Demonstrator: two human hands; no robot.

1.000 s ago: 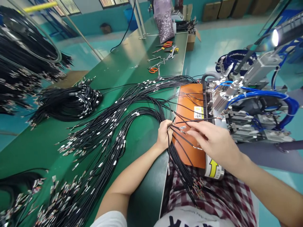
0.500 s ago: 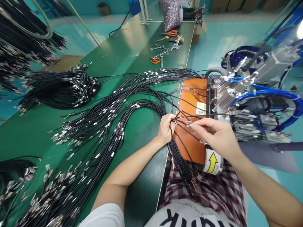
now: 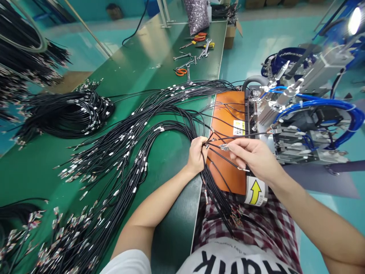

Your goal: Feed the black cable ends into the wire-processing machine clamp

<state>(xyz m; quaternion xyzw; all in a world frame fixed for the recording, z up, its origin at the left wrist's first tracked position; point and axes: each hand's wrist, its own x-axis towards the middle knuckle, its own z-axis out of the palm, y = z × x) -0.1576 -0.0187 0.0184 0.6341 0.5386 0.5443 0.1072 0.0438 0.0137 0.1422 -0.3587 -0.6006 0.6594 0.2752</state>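
My left hand [image 3: 197,154] is closed round several black cables, just over the edge of the green table [image 3: 171,156]. Their ends fan out to the right across an orange plate [image 3: 225,173]. My right hand [image 3: 252,156] pinches the silvery end of one cable [image 3: 224,147] between thumb and fingertips. Below its fingers, another cable end [image 3: 243,168] sticks out with a pale tip. From under my left hand a thick bundle of black cables [image 3: 215,198] hangs down towards my lap, with stripped, coppery ends.
Long cable bundles with white tags [image 3: 134,129] spread over the table. A coiled bundle [image 3: 68,110] lies at the left. Wrenches and orange-handled tools [image 3: 181,71] lie farther back. A machine with blue hoses [image 3: 319,106] stands at the right. A yellow arrow label [image 3: 256,192] faces me.
My right hand has shifted slightly left and up, and its fingers now close on the cable's end. My left hand keeps its hold on the cables. The whole view has shifted slightly.
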